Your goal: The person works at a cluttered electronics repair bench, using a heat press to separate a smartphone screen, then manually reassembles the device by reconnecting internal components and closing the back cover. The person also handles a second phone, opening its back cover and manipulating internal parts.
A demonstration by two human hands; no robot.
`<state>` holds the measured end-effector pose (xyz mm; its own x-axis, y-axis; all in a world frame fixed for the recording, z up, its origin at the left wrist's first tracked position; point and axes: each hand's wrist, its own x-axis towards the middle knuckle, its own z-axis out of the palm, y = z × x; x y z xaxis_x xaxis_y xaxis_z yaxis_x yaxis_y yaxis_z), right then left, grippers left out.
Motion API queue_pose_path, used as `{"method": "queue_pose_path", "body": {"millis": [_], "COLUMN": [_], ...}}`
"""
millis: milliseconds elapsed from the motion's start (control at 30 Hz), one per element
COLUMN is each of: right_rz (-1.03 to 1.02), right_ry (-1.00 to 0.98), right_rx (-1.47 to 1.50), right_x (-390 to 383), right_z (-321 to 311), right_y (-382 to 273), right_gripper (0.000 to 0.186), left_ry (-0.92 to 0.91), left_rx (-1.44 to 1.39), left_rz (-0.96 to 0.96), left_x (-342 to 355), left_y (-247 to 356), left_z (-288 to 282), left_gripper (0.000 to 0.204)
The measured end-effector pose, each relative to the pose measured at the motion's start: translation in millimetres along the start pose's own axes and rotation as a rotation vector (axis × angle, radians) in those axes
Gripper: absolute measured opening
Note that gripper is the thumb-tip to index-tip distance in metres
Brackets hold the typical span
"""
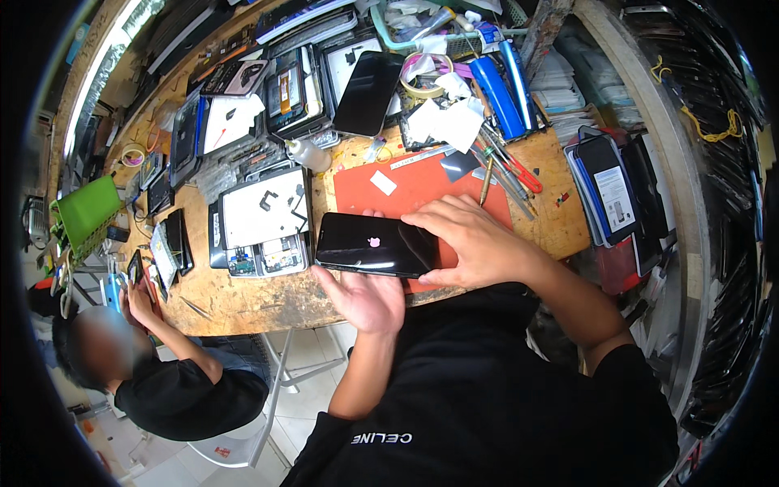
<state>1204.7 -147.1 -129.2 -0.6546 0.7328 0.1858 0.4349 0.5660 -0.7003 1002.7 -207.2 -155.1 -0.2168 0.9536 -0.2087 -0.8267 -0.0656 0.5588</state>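
A black smartphone [357, 245] lies sideways over the near edge of an orange-red work mat [479, 191], its dark screen facing up with a small pale logo lit in the middle. My left hand [369, 300] supports it from below, palm up, the thumb at its left end and the other fingers mostly hidden beneath. From the right, my right hand [471, 239] grips the other end, fingertips on the top edge and thumb near the bottom corner. On the mat beyond the phone rest a small white card [383, 183] and a dark grey square piece [459, 165].
Opened tablets with loose parts [268, 213] are stacked left of the mat, by a white bottle [310, 156]. Screwdrivers and tweezers [507, 174] lie at right; a large dark phone [367, 93] sits behind. At far left, a seated co-worker [182, 390] handles a device.
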Motion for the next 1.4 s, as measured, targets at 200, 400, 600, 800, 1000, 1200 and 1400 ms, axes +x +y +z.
{"method": "queue_pose_path", "body": {"millis": [200, 400, 600, 800, 1000, 1200, 1400], "right_rz": [-0.045, -0.11, -0.147, -0.168, -0.165, -0.083, -0.088], "right_ry": [0.022, -0.023, -0.109, -0.071, -0.073, -0.176, -0.17], "right_rx": [-0.066, -0.093, -0.085, -0.08, -0.058, -0.089, -0.09], "right_x": [-3.2, -2.4, -1.0, -3.5, -2.4, -5.6, -4.3], "right_z": [1.1, -6.3, -5.7, -2.9, -1.6, -2.3, -9.8], "right_y": [-7.3, -2.2, 7.3, 6.2, 6.5, 3.7, -3.1], "right_gripper": [0.085, 0.085, 0.088, 0.082, 0.079, 0.08, 0.08], "left_ry": [-0.024, -0.014, 0.038, 0.058, 0.026, -0.027, -0.763], "left_rx": [0.182, 0.265, 0.259, 0.265, 0.431, 0.707, 1.757], "left_rz": [-0.166, -0.311, -0.369, -0.457, -0.492, -0.463, 0.415], "left_x": [-40.7, -72.4, -89.7, -79.7, -70.5, -66.5, -11.3], "left_y": [33.4, 47.8, 53.0, 51.6, 57.8, 77.0, 155.1], "left_z": [-16.0, -15.3, -23.4, -37.7, -49.3, -68.3, -44.6], "left_gripper": [0.089, 0.07, 0.071, 0.057, 0.052, 0.048, 0.052]}}
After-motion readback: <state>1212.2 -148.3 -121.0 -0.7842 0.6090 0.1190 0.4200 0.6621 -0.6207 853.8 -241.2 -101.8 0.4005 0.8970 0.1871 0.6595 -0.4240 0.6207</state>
